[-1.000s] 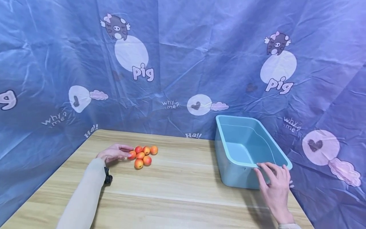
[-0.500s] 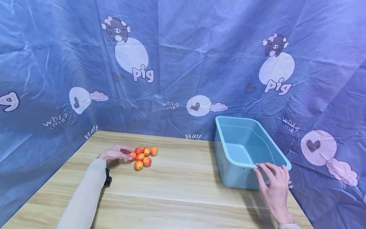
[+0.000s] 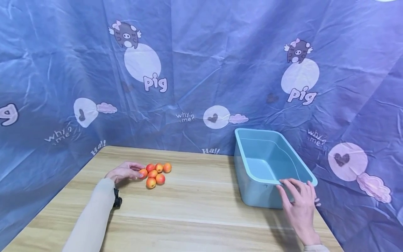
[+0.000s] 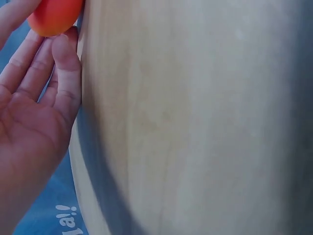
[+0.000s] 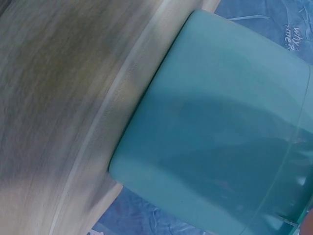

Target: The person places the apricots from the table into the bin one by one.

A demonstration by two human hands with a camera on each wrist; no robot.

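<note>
- Left hand [image 3: 124, 172]: thumb and fingertips pinch the leftmost orange-red fruit [image 3: 143, 174], low at the table's [image 3: 189, 217] left part.
- Six similar fruits [image 3: 153, 174] clustered just right of it.
- Right hand [image 3: 300, 210]: thumb and fingers curled on the near rim of a blue tub [image 3: 264, 192], table's right side.
- Backdrop cloth [image 3: 195, 70] lettering: "pig" twice in full, lone "g" cut off at left edge; "why me?" three times; "Ha!!" left corner and centre, above table edge.
- Right wrist view: "why me?" sideways, top right.
</note>
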